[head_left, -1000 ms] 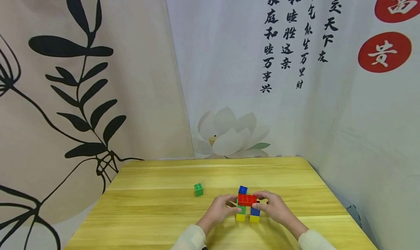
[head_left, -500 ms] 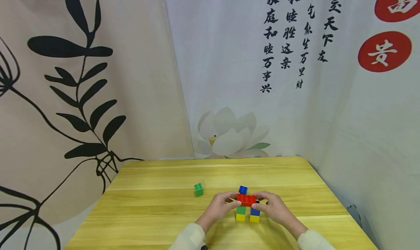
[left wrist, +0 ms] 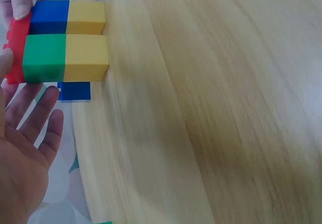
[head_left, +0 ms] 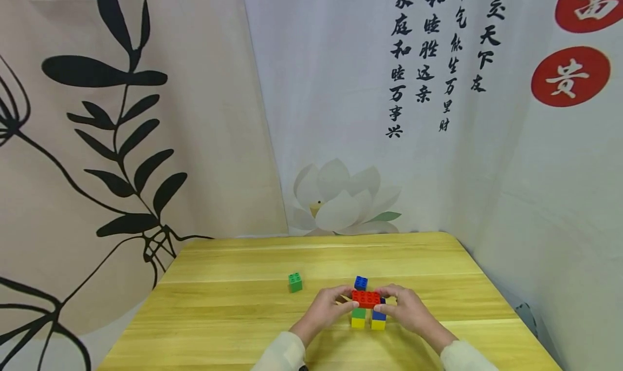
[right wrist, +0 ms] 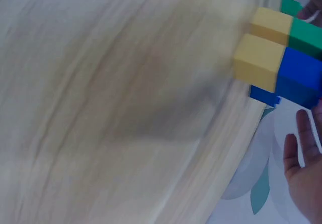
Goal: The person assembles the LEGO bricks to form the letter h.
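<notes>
A long red brick [head_left: 366,299] bridges two short stacks in the head view. The left stack has a green brick [head_left: 358,313] over a yellow brick [head_left: 358,323]; the right one has a blue brick [head_left: 378,315] over a yellow brick [head_left: 378,325]. My left hand [head_left: 327,310] pinches the red brick's left end, thumb in front. At its right end, my right hand [head_left: 410,309] pinches it likewise. From the left wrist, the red brick [left wrist: 18,48] lies against the green brick [left wrist: 44,58] and the blue brick [left wrist: 49,16]. The right wrist view mostly cuts off the red brick.
Just behind the stacks, a separate blue brick [head_left: 360,283] stands on the wooden table [head_left: 219,306]. Farther left is a loose green brick [head_left: 295,282]. A printed cloth [head_left: 336,117] hangs behind the table's far edge.
My left thumb has moved up from beside the green brick onto the red brick's front. The red brick has shifted slightly left and down. My right hand has stayed almost still.
</notes>
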{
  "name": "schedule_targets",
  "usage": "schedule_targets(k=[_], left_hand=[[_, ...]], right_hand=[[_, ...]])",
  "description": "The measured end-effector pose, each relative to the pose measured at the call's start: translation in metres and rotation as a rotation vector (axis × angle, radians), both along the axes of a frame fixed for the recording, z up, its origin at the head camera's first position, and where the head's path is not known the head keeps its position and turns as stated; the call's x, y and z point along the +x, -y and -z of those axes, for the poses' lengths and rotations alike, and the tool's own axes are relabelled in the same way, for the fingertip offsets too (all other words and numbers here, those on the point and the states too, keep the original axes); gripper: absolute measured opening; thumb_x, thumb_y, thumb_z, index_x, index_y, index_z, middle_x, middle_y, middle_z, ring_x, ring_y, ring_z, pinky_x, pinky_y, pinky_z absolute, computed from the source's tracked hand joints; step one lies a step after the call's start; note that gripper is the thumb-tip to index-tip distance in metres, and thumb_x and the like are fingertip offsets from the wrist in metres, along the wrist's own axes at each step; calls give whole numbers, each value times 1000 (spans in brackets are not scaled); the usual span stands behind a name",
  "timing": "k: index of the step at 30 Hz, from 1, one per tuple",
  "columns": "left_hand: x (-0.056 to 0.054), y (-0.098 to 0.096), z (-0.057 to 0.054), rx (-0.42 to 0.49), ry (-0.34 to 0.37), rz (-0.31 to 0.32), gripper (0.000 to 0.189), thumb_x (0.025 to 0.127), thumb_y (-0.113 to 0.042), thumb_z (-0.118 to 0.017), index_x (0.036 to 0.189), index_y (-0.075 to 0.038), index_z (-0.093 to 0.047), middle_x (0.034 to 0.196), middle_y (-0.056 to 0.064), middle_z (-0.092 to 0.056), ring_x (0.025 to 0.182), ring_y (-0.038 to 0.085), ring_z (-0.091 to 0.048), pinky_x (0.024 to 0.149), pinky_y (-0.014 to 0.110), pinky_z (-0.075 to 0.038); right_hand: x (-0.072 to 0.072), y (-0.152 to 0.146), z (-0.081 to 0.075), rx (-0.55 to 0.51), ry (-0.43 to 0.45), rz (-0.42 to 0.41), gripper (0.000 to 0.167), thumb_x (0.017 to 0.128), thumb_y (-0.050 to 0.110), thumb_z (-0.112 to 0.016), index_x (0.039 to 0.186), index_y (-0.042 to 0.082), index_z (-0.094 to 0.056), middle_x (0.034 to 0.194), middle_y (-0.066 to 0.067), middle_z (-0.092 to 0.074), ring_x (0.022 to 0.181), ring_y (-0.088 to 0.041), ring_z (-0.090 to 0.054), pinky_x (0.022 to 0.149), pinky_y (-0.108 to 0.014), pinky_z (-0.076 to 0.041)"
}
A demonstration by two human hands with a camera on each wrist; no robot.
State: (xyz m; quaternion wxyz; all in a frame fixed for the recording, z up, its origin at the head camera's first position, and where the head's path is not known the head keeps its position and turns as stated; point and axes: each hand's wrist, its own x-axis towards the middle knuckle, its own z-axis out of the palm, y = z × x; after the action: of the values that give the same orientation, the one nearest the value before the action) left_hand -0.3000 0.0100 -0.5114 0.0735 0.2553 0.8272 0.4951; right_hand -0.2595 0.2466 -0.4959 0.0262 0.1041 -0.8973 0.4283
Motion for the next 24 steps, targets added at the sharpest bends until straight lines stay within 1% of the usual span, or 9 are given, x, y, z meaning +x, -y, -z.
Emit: schedule_targets(k=[6, 11, 16, 19, 24], left_hand=[[0, 0, -3, -3, 51, -12, 28, 93, -33, -72, 117, -19, -70, 107, -8, -69, 92, 13, -63, 76, 33, -55], [1, 0, -3, 6, 82, -17, 28, 92, -33, -73, 116, -19, -70, 105, -8, -68, 92, 13, -62, 76, 35, -55], [0, 0, -1, 15, 85, -20, 29, 90, -33, -74, 116, -21, -70, 105, -9, -68, 91, 13, -61, 76, 36, -54], [-1, 0, 0, 12, 79, -13, 28, 90, -33, -75, 116, -22, -70, 106, -9, -68, 91, 13, -62, 76, 35, -54], [-3, 0, 1, 0, 57, 5, 28, 91, -32, -74, 116, -23, -70, 105, -11, -68, 91, 11, -62, 77, 32, -54]], right_hand=[[-1, 1, 3, -26, 3, -22, 43, 86, 31, -78, 120, 6, -69, 115, -6, -69, 110, -30, -61, 91, -56, -48], [0, 1, 5, -73, 30, -17, 47, 87, 30, -77, 124, 3, -67, 117, -9, -68, 108, -30, -61, 86, -47, -50], [-1, 0, 8, -100, 51, -5, 52, 87, 32, -77, 126, 1, -65, 118, -11, -67, 106, -28, -61, 81, -39, -50], [-1, 0, 10, -109, 57, -5, 53, 87, 33, -77, 127, 1, -65, 119, -12, -67, 104, -25, -61, 80, -37, -51], [-1, -2, 12, -163, 84, -3, 56, 87, 32, -77, 129, -1, -63, 120, -15, -66, 101, -24, -62, 78, -36, -54]])
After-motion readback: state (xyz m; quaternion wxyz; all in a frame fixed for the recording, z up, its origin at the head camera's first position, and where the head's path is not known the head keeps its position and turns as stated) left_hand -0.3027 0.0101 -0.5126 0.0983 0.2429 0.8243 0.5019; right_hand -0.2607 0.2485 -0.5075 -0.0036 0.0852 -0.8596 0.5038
